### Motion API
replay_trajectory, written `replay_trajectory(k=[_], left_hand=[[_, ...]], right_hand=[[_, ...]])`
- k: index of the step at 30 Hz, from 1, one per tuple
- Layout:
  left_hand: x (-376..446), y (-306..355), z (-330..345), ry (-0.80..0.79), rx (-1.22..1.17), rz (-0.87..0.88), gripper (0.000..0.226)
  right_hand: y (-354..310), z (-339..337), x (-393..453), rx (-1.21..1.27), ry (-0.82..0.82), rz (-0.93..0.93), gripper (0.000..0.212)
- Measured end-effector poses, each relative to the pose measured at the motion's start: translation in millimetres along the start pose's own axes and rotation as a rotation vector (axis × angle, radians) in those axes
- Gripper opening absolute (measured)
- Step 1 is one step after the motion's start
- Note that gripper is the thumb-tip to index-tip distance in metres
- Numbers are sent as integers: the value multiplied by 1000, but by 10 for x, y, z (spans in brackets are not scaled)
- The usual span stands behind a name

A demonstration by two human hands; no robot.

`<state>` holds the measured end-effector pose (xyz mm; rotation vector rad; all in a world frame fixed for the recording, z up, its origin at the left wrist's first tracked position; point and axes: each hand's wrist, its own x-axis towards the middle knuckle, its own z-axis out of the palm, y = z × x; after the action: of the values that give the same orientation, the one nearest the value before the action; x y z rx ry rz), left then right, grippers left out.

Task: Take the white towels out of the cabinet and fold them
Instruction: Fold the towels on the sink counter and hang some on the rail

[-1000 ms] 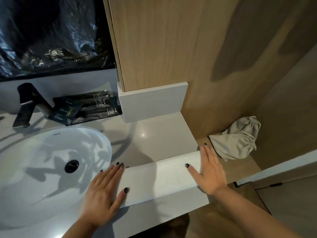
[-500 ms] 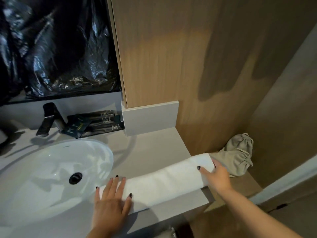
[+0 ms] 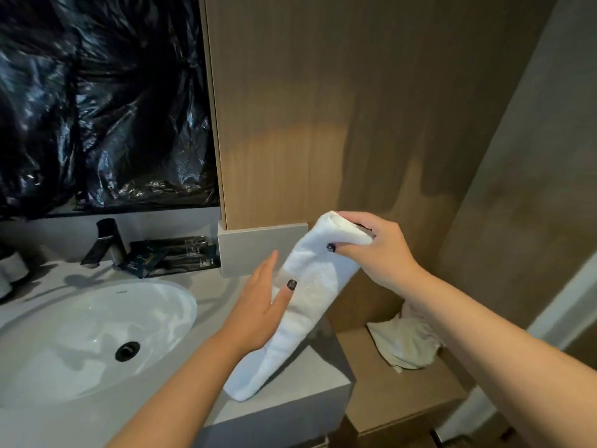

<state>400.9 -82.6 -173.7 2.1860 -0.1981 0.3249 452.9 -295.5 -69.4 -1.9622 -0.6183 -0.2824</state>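
A long folded white towel [image 3: 300, 305] stands tilted over the grey counter [image 3: 307, 376], its lower end resting on the counter near the front edge. My right hand [image 3: 374, 250] grips the towel's upper end, thumb in front, fingers curled over the top. My left hand [image 3: 258, 305] lies against the towel's middle from the left, fingers straight, thumb across its front.
A white oval sink [image 3: 93, 341] with a dark drain lies left, a dark faucet [image 3: 103, 242] and dark packets [image 3: 171, 255] behind it. Black plastic [image 3: 103, 101] covers the mirror. A wood panel [image 3: 323, 108] rises behind. A beige drawstring bag [image 3: 403, 344] lies on a lower wooden shelf [image 3: 397, 396] right.
The towel lay flat on the counter under both hands; my right hand has lifted its right end up, and my left hand moved from the left end to its middle.
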Motion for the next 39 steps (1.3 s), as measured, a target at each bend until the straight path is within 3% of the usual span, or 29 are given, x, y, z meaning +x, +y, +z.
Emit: replay_trajectory(k=[3,8,11,14,19,28,32,37,39], left_hand=[[207,446,-52,26,-66,159,62],[375,1066,-85,44,-371,51,68],[486,1497,-172,126,-505,35,60],[598,1933,-340,278,-537,109,39],[787,2578,-882,440,-523,179,33],[804,3612,-1861,386,-672,410,52],[735,3670,-1998,309,-678,490,65],[939,3768,-2133,86,-600,580,58],[1092,3847,-2208,96,-596,608,63]], right_hand=[[-441,-171,131,41,-10,-100,45],[-1033,-486,337,118,70,-175,52],[-1267,-662,405,163,218,-153,57],[-1397,-780,328,231,362,-97,50],[-1528,-726,55,261,225,-74,30],[-2563,-1154,503,478,254,-371,24],[-3127,-1486,922,535,325,-468,22],[-3820,-1925,1447,445,452,-563,27],[-4048,-2071,1624,420,466,-589,17]])
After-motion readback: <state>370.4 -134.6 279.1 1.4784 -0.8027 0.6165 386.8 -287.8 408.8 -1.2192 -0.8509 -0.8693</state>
